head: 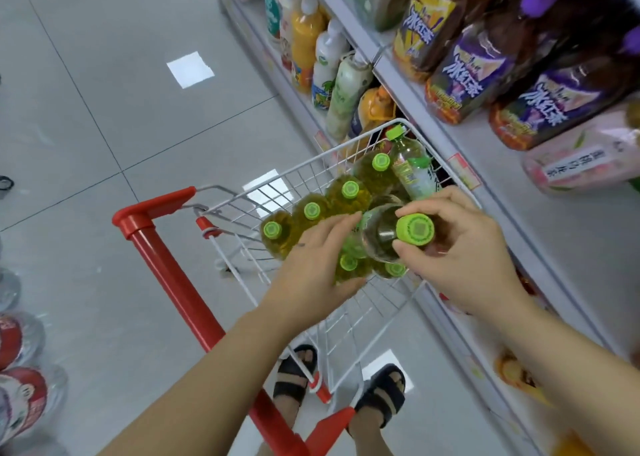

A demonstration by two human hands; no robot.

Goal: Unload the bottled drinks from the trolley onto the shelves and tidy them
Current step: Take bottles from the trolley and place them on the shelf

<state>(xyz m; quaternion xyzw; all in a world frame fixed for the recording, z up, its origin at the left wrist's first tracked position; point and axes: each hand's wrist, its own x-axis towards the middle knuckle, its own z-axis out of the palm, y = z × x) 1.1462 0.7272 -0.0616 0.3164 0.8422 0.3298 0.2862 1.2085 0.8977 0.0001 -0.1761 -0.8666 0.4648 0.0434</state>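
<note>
A white wire trolley [304, 165] with a red handle [162, 248] holds several green-capped bottles of yellow-green tea [349, 192]. My right hand [460, 258] grips the neck of one raised bottle [414, 229], fingers around its green cap. My left hand [315, 268] presses against the same bottle's side, over the bottles still standing in the trolley. One bottle [412, 165] leans tilted at the trolley's far corner. The white shelves [433, 109] run along the right, next to the trolley.
The upper shelf carries large purple-labelled and yellow-labelled tea bottles [540, 109] and a pink-labelled bottle [581, 165]. A lower shelf holds white and orange drink bottles [325, 61]. Water bottles [20, 386] stand at the left edge. My sandalled feet [294, 376] are under the trolley on grey tiles.
</note>
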